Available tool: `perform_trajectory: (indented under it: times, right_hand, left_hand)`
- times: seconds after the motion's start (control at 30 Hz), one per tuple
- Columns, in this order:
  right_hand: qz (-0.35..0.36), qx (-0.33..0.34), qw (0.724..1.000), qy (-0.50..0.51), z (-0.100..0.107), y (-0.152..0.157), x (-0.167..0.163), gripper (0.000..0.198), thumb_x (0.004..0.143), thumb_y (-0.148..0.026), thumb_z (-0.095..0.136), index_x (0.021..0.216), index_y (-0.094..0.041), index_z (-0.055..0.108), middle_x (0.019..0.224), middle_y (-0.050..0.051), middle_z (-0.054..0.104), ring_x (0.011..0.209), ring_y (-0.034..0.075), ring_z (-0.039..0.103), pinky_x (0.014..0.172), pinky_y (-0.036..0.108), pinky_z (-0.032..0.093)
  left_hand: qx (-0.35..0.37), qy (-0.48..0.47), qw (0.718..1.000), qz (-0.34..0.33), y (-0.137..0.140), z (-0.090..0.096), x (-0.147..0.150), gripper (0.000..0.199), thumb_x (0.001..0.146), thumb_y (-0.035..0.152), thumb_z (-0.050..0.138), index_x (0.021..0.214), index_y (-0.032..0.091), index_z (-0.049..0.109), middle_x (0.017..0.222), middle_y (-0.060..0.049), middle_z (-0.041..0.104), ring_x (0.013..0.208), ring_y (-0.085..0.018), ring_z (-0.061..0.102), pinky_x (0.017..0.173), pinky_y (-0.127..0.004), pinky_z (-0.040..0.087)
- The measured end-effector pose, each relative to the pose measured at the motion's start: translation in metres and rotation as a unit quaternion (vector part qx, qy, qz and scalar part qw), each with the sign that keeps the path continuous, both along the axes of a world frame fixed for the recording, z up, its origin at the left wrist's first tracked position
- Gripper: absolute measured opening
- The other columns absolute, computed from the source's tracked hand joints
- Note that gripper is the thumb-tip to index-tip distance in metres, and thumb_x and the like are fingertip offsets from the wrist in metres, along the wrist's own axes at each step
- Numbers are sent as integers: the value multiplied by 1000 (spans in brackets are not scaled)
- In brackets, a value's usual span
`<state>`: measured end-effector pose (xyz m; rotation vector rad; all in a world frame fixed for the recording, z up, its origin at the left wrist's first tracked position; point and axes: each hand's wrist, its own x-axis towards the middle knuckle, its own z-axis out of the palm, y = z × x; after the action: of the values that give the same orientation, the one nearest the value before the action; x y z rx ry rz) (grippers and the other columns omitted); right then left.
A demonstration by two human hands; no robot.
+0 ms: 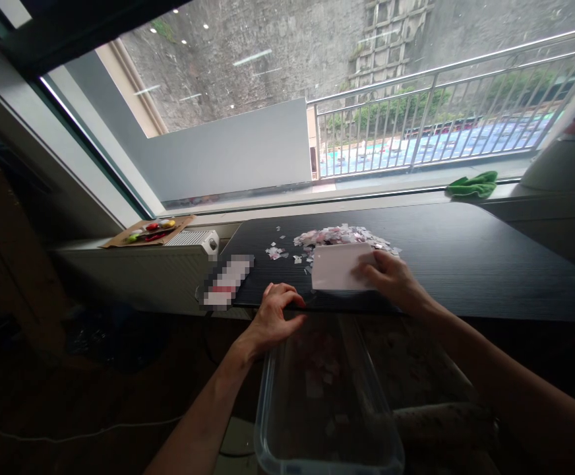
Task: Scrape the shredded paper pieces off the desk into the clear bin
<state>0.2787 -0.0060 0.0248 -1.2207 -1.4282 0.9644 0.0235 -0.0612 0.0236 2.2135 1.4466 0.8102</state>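
My right hand (391, 274) grips the right end of a pale, flat rectangular card (337, 269), held on edge over the dark table (446, 257). Just behind the card lies a pile of small white and pinkish paper scraps (344, 234), with a few loose bits to its left. My left hand (277, 309) is at the table's front edge, fingers curved and thumb apart, with nothing visible in its grasp. Below that edge is a clear plastic bin (330, 455) with some scraps inside. My left thumb is close to the bin's far rim; contact cannot be made out.
A blurred-out flat item (228, 282) lies at the table's left end. Beyond it, a radiator (188, 241) carries cardboard with colourful small things (153, 227). A green cloth (473, 185) lies on the sill beneath the large window. A white cable (94, 434) crosses the dark floor.
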Motion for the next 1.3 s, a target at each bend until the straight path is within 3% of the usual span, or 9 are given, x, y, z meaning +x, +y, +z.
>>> perform_trajectory:
  times: [0.23, 0.4, 0.67, 0.87, 1.07, 1.3]
  right_hand:
    - [-13, -20, 1000, 12, 2, -3, 5, 19, 70, -29, 62, 85, -19, 65, 82, 4, 71, 72, 18, 66, 66, 30, 54]
    - [20, -27, 999, -11, 7, -11, 0, 16, 70, -31, 62, 80, -18, 67, 77, 3, 71, 69, 17, 66, 63, 28, 53]
    - [10, 4, 1000, -27, 5, -11, 1, 17, 69, -31, 61, 80, -19, 65, 76, 3, 69, 67, 17, 63, 62, 29, 51]
    - [43, -24, 999, -14, 8, -16, -3, 18, 69, -35, 63, 77, -19, 65, 74, 2, 69, 66, 17, 63, 60, 28, 51]
    - [14, -58, 998, 13, 13, -18, -2, 20, 66, -33, 66, 80, -19, 66, 78, 3, 71, 69, 17, 64, 64, 28, 52]
    - [25, -27, 999, -3, 10, -19, -1, 20, 66, -36, 66, 77, -19, 67, 74, 1, 71, 66, 17, 63, 60, 27, 52]
  left_hand:
    - [2, -6, 1000, 0, 1, 0, 1, 14, 71, 16, 68, 83, 21, 63, 101, -4, 62, 109, -23, 56, 116, -54, 16]
    - [2, -4, 1000, -1, 1, -1, 0, 14, 71, 15, 67, 84, 21, 63, 100, -4, 61, 106, -22, 56, 115, -53, 18]
    - [15, -1, 1000, 3, 0, -1, 2, 15, 71, 15, 67, 85, 21, 65, 99, -4, 61, 103, -22, 56, 111, -50, 26]
    - [23, 6, 1000, 7, 1, -1, 2, 15, 70, 14, 67, 83, 21, 66, 96, -3, 61, 101, -21, 57, 108, -47, 32]
    - [27, 6, 1000, 7, 2, -3, 2, 15, 71, 15, 66, 84, 22, 66, 96, -3, 62, 101, -22, 56, 106, -45, 34]
    - [22, 6, 1000, 6, 2, -2, 2, 15, 71, 16, 67, 85, 22, 66, 97, -3, 62, 102, -22, 57, 107, -47, 34]
